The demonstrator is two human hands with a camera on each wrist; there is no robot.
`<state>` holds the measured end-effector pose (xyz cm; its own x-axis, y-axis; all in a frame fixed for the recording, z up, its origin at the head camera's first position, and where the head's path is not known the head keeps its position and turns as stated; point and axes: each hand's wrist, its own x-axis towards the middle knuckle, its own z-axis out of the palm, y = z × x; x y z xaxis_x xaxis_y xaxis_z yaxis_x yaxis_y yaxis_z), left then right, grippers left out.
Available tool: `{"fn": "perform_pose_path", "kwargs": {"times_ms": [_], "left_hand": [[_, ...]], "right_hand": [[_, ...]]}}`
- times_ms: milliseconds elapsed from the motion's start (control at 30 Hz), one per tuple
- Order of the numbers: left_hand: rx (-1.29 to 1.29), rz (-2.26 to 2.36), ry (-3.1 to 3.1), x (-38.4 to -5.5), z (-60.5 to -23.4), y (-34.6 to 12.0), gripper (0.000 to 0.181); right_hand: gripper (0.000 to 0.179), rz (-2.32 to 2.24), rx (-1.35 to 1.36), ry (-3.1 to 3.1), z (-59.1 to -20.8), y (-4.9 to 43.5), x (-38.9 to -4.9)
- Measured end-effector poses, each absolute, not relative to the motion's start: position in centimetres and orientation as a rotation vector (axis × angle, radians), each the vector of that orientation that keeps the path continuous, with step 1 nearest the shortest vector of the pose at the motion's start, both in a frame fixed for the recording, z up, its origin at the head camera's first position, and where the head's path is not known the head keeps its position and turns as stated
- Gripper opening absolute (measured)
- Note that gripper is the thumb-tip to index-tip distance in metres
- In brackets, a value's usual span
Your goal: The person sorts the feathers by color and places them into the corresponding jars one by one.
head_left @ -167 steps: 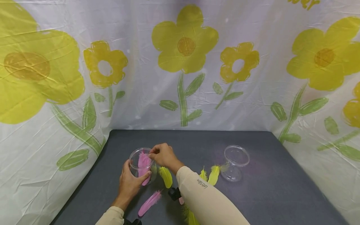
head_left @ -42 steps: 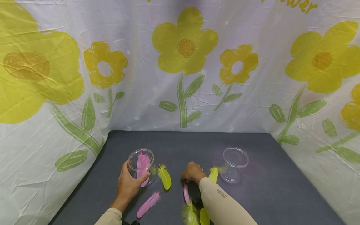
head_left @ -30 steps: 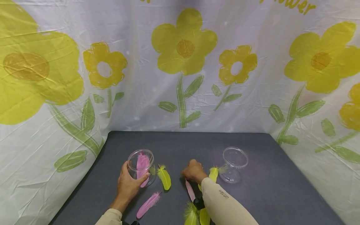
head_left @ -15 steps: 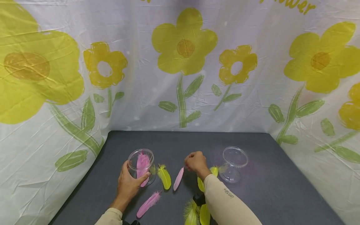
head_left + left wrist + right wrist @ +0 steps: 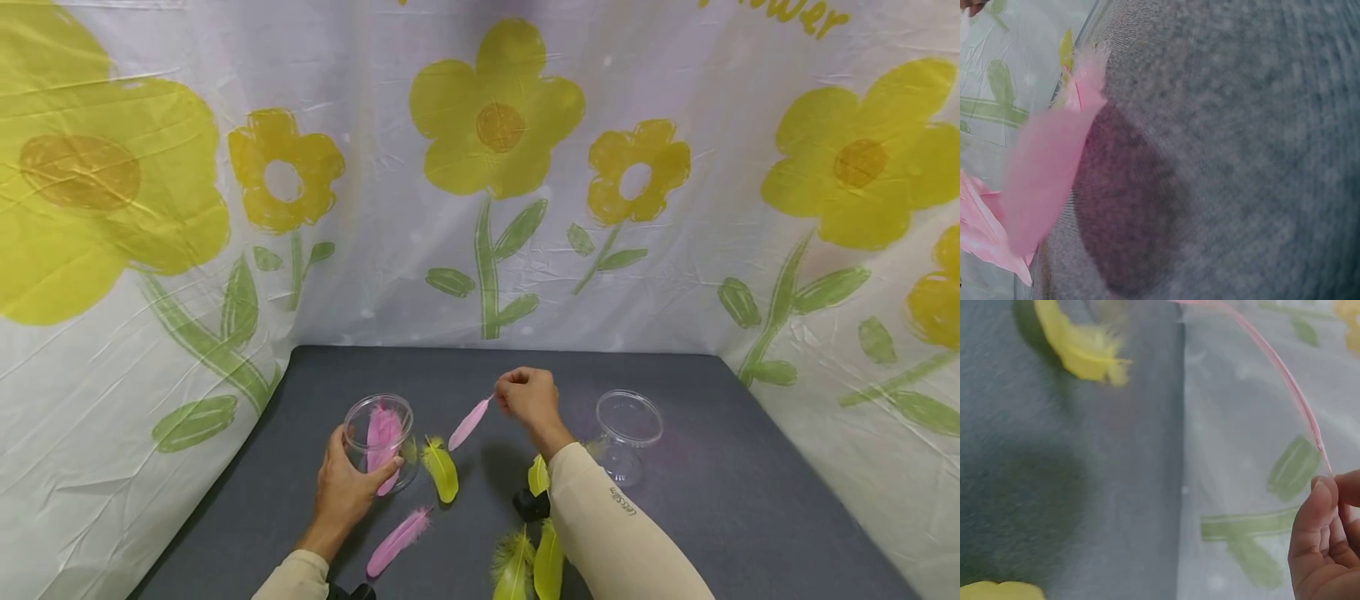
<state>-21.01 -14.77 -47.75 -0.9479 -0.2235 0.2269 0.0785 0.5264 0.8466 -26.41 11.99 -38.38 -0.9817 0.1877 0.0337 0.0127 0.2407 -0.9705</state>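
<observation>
My left hand [image 5: 348, 492] holds a clear plastic cup [image 5: 408, 427] on the dark table's left side, with pink feathers [image 5: 383, 437] standing inside. My right hand [image 5: 531, 407] is raised above the table, pinching a pink feather [image 5: 470, 425] by its quill end; the vane points down and left, toward the cup. In the right wrist view, thumb and fingertip meet on the thin curved quill [image 5: 1300, 394]. Another pink feather [image 5: 398, 542] lies in front of the cup, and a yellow feather [image 5: 441, 471] lies just right of it.
A second clear cup [image 5: 630, 442] with a flared rim stands on the right. Several yellow feathers [image 5: 548, 560] lie near and partly under the right forearm. A white cloth [image 5: 375, 250] printed with yellow flowers rises behind the table and along its sides.
My right hand has let go of a feather at the cup, reached to mid-table, picked up a pink feather and lifted it up and away. The left hand keeps holding the cup.
</observation>
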Motion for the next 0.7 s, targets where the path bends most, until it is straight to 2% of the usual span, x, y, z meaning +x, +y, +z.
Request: {"fn": "perform_pose_path", "kwargs": {"times_ms": [367, 700], "left_hand": [[0.120, -1.377, -2.462, -21.1, -47.8, -14.8, 0.104], [0.117, -1.380, -2.450, -21.1, -47.9, -14.8, 0.103]], "right_hand": [[0.009, 1.897, -0.151, -2.252, -35.4, 10.4, -26.6], [0.004, 1.824, -0.052, -2.195, -34.6, 8.7, -26.7]]}}
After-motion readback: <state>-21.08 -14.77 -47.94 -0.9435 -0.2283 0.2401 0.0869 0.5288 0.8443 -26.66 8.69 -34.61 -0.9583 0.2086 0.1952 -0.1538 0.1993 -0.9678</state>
